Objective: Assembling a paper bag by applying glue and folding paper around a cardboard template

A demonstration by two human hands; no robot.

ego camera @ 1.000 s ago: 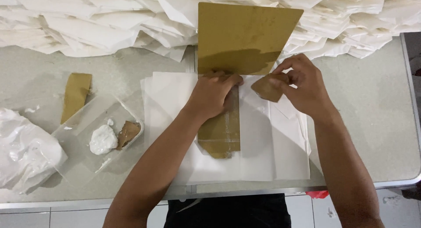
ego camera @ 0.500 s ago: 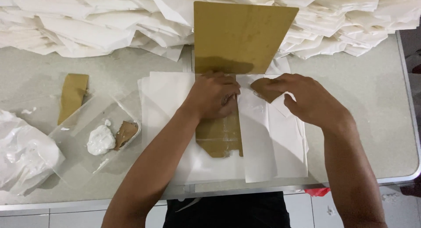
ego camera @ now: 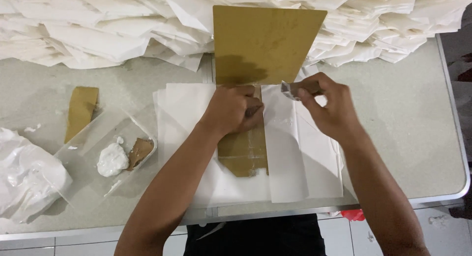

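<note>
My left hand [ego camera: 235,110] presses down, fingers curled, on a brown cardboard template [ego camera: 263,44] that lies over a stack of white paper sheets [ego camera: 182,113]. The template's narrow lower part [ego camera: 246,155] shows below the hand, between folded paper flaps. My right hand [ego camera: 330,106] hovers just right of the template and pinches a small brown cardboard scraper [ego camera: 294,89] with a pale smeared end. The right paper flap [ego camera: 290,157] lies folded beside the template.
A clear plastic tray [ego camera: 93,143] at the left holds a blob of white paste [ego camera: 112,158] and a brown scrap [ego camera: 139,150]. A cardboard strip [ego camera: 81,111] lies beside it, a crumpled white bag [ego camera: 24,177] at the far left. Heaps of folded white paper [ego camera: 98,34] fill the back.
My right hand has lifted slightly and turned the small scraper, with its pale end now pointing left. The left hand stays pressed on the template. The view shifted a little.
</note>
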